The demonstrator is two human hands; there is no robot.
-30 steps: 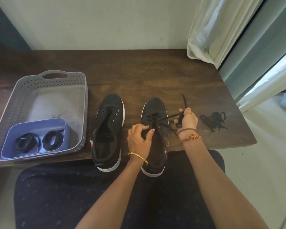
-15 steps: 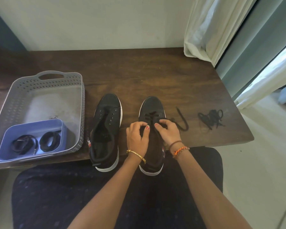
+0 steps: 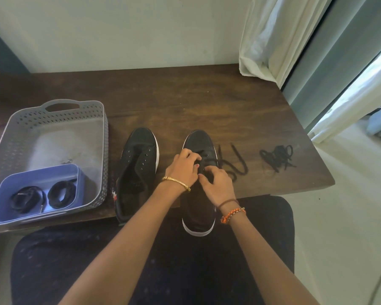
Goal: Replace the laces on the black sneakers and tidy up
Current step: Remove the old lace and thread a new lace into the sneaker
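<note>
Two black sneakers with white soles stand side by side at the front edge of the dark wooden table point(image 3: 185, 95). The left sneaker point(image 3: 139, 168) has bare eyelets and no lace. Both hands work on the right sneaker point(image 3: 199, 142). My left hand point(image 3: 184, 167) pinches the black lace at the eyelets, and my right hand point(image 3: 217, 184) pinches the lace just below it. The lace's loose end point(image 3: 240, 164) snakes over the table to the right of the shoe. A bundle of loose black lace point(image 3: 277, 157) lies further right.
A grey perforated basket point(image 3: 53, 133) stands at the left, holding a blue tray point(image 3: 37, 179) with two coiled black laces point(image 3: 44, 195). A white curtain point(image 3: 271, 36) hangs over the table's back right corner. The table's right edge drops to the floor.
My right hand came back from the right, where it had pulled the lace out, to the shoe's eyelets. The lace end now lies slack on the table. The left hand has slid forward along the eyelets.
</note>
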